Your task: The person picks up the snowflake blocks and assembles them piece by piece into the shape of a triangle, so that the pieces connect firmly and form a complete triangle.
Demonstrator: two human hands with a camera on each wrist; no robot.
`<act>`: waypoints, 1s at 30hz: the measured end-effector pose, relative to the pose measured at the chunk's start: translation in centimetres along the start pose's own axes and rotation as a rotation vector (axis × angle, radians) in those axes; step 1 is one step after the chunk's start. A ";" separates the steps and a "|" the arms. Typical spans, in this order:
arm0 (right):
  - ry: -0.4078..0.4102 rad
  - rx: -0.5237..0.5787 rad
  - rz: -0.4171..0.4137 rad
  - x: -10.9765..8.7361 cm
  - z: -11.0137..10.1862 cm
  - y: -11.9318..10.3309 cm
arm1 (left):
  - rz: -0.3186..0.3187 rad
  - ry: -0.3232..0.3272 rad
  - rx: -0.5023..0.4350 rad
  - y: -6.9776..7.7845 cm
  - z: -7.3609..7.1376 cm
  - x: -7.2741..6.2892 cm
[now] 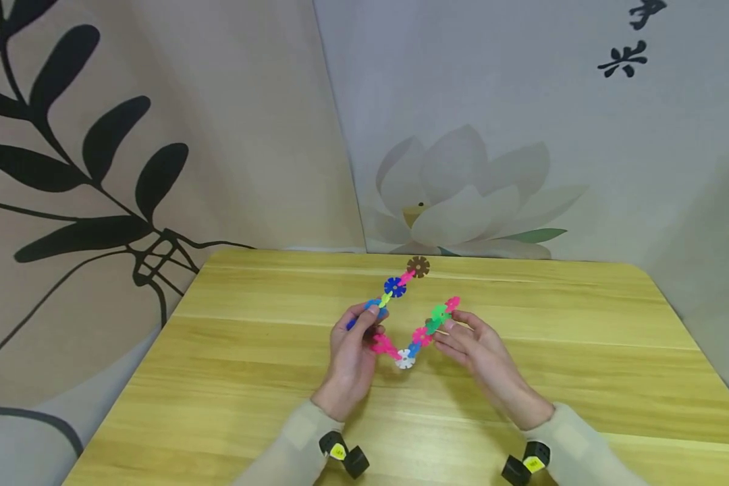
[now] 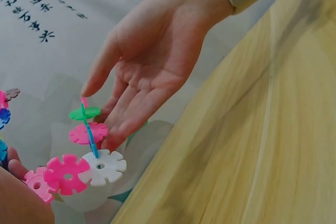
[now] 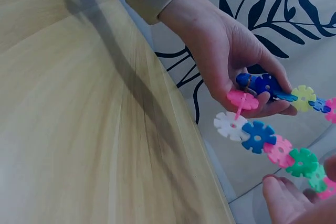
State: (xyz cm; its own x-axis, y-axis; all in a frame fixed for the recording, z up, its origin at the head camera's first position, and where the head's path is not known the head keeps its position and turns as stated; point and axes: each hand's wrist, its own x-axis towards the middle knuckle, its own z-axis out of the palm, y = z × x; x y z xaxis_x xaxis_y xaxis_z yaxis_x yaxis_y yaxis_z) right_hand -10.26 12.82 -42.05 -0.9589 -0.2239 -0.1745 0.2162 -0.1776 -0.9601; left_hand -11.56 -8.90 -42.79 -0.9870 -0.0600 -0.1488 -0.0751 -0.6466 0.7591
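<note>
A chain of flower-shaped plastic snap discs [image 1: 405,359] in several colours hangs between the hands in a U, with a white disc [image 2: 103,167] at its low point. My left hand [image 1: 351,358] grips the chain's blue discs [image 3: 266,85] between thumb and fingers. Beyond it, a yellow disc [image 3: 303,98], a dark blue disc [image 1: 395,287] and a brown disc [image 1: 418,267] stick out away from me. My right hand [image 1: 482,354] pinches the other end, by the green discs [image 1: 440,314] and a pink end disc [image 1: 453,303]. Fingers partly cover both held parts.
Both hands are above a light wooden table [image 1: 219,378]. Behind its far edge stands a pale backdrop [image 1: 267,135] printed with dark leaves and a lotus. Each sleeve carries a black wrist device [image 1: 344,453] near the cuff.
</note>
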 end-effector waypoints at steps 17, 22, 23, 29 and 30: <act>0.055 -0.003 -0.048 0.9 0.7 0.0 | -0.086 0.013 -0.013 -0.7 -0.2 0.0; 0.055 -0.019 -0.067 1.1 0.5 -0.2 | -0.106 0.001 -0.017 -0.8 -0.4 -0.1; 0.053 -0.020 -0.068 1.1 0.4 -0.2 | -0.109 -0.003 -0.014 -0.8 -0.5 -0.2; 0.044 -0.045 -0.060 1.3 0.3 -0.6 | -0.111 -0.020 0.017 -0.7 -0.9 -0.4; 0.043 -0.052 -0.059 1.3 0.2 -0.7 | -0.109 -0.019 0.027 -0.6 -1.0 -0.4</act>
State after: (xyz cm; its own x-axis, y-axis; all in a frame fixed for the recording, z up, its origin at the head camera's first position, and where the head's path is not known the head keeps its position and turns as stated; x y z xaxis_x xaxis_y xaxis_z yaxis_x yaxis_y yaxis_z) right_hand -11.62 12.43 -41.54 -0.9770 -0.1725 -0.1252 0.1499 -0.1389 -0.9789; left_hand -10.99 -9.24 -43.86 -0.9753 0.0245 -0.2196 -0.1860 -0.6278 0.7558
